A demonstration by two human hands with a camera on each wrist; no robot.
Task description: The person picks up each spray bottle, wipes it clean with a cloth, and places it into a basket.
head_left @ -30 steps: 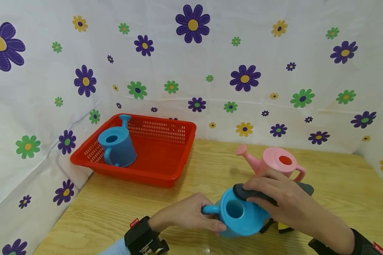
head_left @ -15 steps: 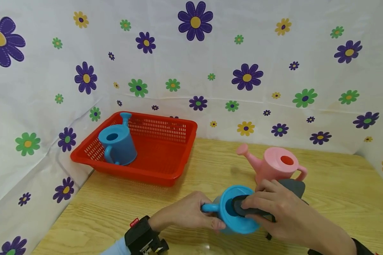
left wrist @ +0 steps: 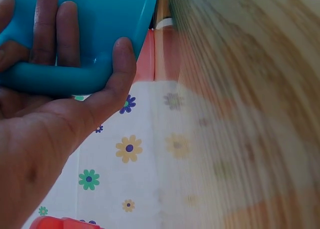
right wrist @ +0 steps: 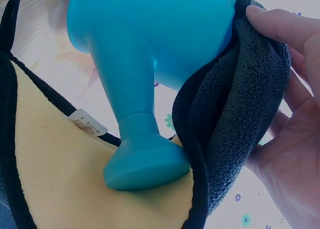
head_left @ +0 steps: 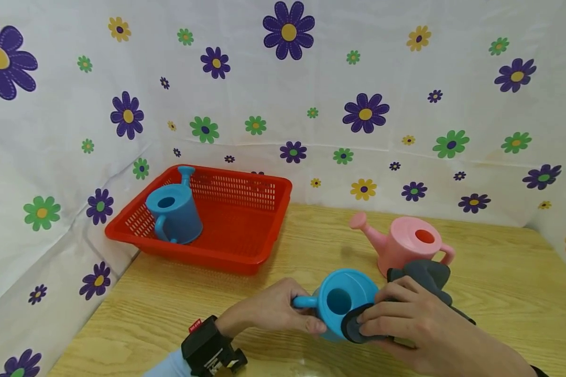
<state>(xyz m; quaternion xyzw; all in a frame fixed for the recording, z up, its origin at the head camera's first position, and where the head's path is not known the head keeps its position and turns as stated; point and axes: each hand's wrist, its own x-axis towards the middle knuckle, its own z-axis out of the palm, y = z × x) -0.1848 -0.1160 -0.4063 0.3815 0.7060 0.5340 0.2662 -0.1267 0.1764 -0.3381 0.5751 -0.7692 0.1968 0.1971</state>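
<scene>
My left hand (head_left: 283, 309) grips a light-blue watering can (head_left: 354, 285) by its handle, thumb along its side. In the left wrist view its fingers (left wrist: 45, 29) pass through the handle loop. My right hand (head_left: 417, 324) holds a folded cloth (head_left: 424, 277), dark grey on one face and yellow on the other, against the near right edge of the can's top. The right wrist view shows the can's spout (right wrist: 130, 94) pointing down, its rose overlapping the cloth's yellow face (right wrist: 65, 169). A small white tag (right wrist: 87, 122) hangs from the cloth's dark border.
A red basket (head_left: 245, 266) at the left back contains another blue watering can (head_left: 179, 220). Just behind the cloth, a pink watering can (head_left: 401, 251) stands on the wooden table (head_left: 170, 303). A flower-printed sheet (head_left: 264, 78) lines the back and sides.
My right hand has moved the cloth from the top's far edge, across the opening, to its near right edge. The held watering can has shifted slightly left. The basket's can stays put.
</scene>
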